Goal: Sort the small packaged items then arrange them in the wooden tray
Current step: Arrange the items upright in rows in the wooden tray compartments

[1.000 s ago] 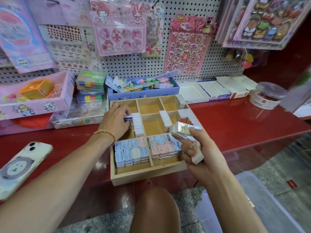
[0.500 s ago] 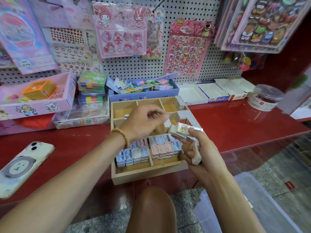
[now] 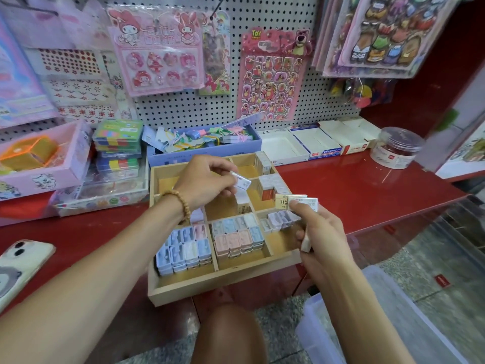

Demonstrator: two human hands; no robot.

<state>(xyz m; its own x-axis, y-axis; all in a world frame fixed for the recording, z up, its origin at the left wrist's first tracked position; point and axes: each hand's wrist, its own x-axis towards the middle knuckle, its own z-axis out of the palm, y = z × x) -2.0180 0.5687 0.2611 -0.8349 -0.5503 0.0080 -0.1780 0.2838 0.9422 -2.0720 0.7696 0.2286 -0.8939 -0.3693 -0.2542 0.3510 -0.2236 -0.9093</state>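
Wooden tray (image 3: pixel 220 287) on red counter (image 3: pixel 354 195), 9 compartments in 3 rows. Front L and mid: pastel flat packs (image 3: pixel 183 248), rows, exact count unclear. Back R: white boxes (image 3: pixel 267 183) on end. Left hand (image 3: pixel 207 183) over tray centre, pinching 1 white pack (image 3: pixel 242 183). Right hand (image 3: pixel 319 229) at tray's R edge, curled round approx 3 packs (image 3: pixel 296 201); lower ones part hidden by fingers. Phone (image 3: pixel 18 266) cut off at L edge.
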